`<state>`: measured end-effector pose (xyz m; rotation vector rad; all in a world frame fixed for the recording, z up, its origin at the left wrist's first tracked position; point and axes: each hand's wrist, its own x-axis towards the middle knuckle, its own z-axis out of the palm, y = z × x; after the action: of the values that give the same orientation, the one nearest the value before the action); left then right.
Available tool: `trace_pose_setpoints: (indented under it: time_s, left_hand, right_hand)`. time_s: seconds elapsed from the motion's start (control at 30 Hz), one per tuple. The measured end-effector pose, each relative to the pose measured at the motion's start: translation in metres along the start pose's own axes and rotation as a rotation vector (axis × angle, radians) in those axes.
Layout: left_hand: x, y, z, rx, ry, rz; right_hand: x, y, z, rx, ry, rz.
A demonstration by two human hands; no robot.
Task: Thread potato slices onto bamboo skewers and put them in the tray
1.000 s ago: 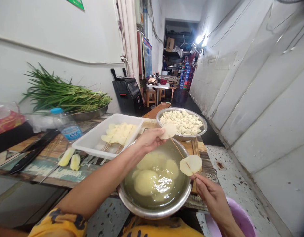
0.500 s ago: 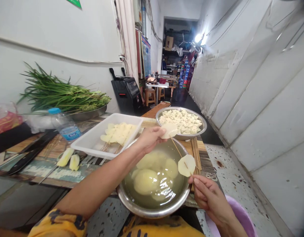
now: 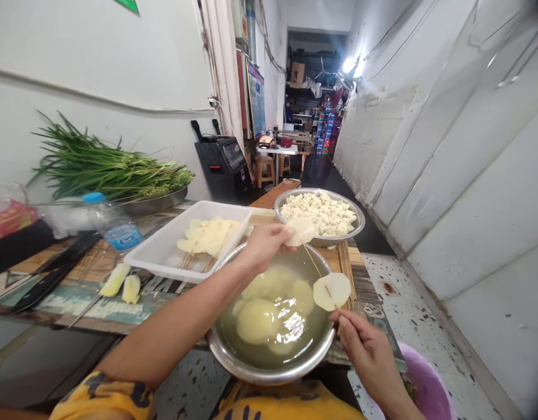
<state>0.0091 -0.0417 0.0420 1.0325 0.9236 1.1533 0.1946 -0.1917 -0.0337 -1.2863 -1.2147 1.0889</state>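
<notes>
At the near edge of the patterned wooden table (image 3: 120, 312), round steel bowl (image 3: 269, 374) of cloudy water and peeled potatoes (image 3: 255, 321). Behind it, white rectangular plastic tray (image 3: 164, 256) of skewered slices (image 3: 207, 236) and second steel bowl (image 3: 359, 226) of white cauliflower pieces (image 3: 321, 213). Above the water, left hand (image 3: 264, 245) pinching a pale round potato slice (image 3: 300, 231) between thumb and fingertips; right hand (image 3: 367, 350) pinching the low end of a thin wooden skewer (image 3: 315, 265), another slice (image 3: 332, 290) threaded on it. Open speckled floor (image 3: 408, 326) rightward; pink plastic basin (image 3: 430, 391) cut off at the corner.

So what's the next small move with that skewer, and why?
Probably the left hand presses its potato slice onto the skewer and slides it toward the threaded slice: the held slice sits at the skewer's far tip, while the right hand pinches the near end.
</notes>
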Motion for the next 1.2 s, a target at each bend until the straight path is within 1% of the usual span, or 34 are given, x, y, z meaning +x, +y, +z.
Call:
trace_pose_setpoints:
  time_s: [0.1, 0.17, 0.23, 0.27, 0.3, 0.33, 0.37, 0.47, 0.5, 0.53, 0.57, 0.6, 0.63, 0.7, 0.77, 0.8, 0.93, 1.03, 1.13, 1.2]
  left_hand:
    - [0.000, -0.001, -0.001, 0.015, -0.017, 0.005]
    - [0.000, -0.002, -0.002, 0.009, -0.053, -0.008]
    - [-0.001, -0.001, -0.002, -0.009, -0.088, -0.022]
    - [-0.001, -0.001, -0.002, -0.017, -0.096, -0.026]
    - [-0.002, -0.001, -0.001, -0.022, -0.095, -0.028]
    - [-0.002, 0.000, -0.001, -0.025, -0.086, -0.029]
    - [-0.002, 0.000, -0.001, -0.025, -0.075, -0.029]
    - [-0.004, 0.000, 0.002, 0.008, -0.048, -0.007]
    - [-0.004, 0.000, 0.002, 0.038, -0.032, 0.022]
    - [-0.005, -0.001, 0.003, 0.079, -0.014, 0.064]
    - [-0.006, -0.001, 0.004, 0.132, 0.007, 0.114]
    - [-0.007, -0.002, 0.004, 0.190, 0.027, 0.170]
    - [-0.009, -0.002, 0.004, 0.247, 0.043, 0.226]
    - [-0.012, -0.003, 0.004, 0.334, 0.058, 0.310]
    - [-0.014, -0.003, 0.004, 0.371, 0.045, 0.346]
    - [-0.015, -0.004, 0.004, 0.374, 0.031, 0.348]
    - [-0.011, -0.005, 0.002, 0.329, -0.024, 0.297]
    - [-0.008, -0.007, 0.001, 0.300, -0.046, 0.270]
    - [-0.010, -0.007, 0.002, 0.277, -0.039, 0.258]
    - [-0.013, -0.006, 0.004, 0.281, -0.071, 0.229]
  right_hand:
    - [0.003, -0.002, -0.003, 0.326, -0.170, 0.191]
    - [0.007, -0.004, -0.006, 0.533, -0.278, 0.317]
    - [0.010, -0.005, -0.008, 0.641, -0.337, 0.399]
    - [0.011, -0.005, -0.008, 0.641, -0.328, 0.401]
    - [0.012, -0.005, -0.008, 0.600, -0.288, 0.368]
    - [0.011, -0.004, -0.008, 0.511, -0.225, 0.301]
    - [0.010, -0.003, -0.007, 0.378, -0.147, 0.208]
    - [0.005, 0.001, -0.005, -0.089, 0.097, -0.150]
    - [0.003, 0.001, -0.005, -0.209, 0.141, -0.244]
    - [0.001, 0.001, -0.004, -0.293, 0.158, -0.303]
    - [0.000, 0.001, -0.004, -0.342, 0.148, -0.323]
    - [-0.002, 0.000, -0.004, -0.359, 0.113, -0.301]
    - [-0.003, -0.001, -0.004, -0.346, 0.059, -0.247]
    - [-0.006, -0.003, -0.003, -0.243, -0.047, -0.109]
    - [-0.006, -0.003, -0.002, -0.110, -0.103, -0.002]
    - [-0.006, -0.003, -0.002, -0.061, -0.105, 0.025]
    - [-0.003, -0.004, 0.001, 0.001, -0.069, 0.027]
    - [0.000, -0.005, 0.002, -0.040, -0.041, -0.013]
    - [0.002, -0.006, 0.002, -0.097, -0.005, -0.050]
    - [0.003, -0.008, 0.002, -0.102, -0.004, -0.053]
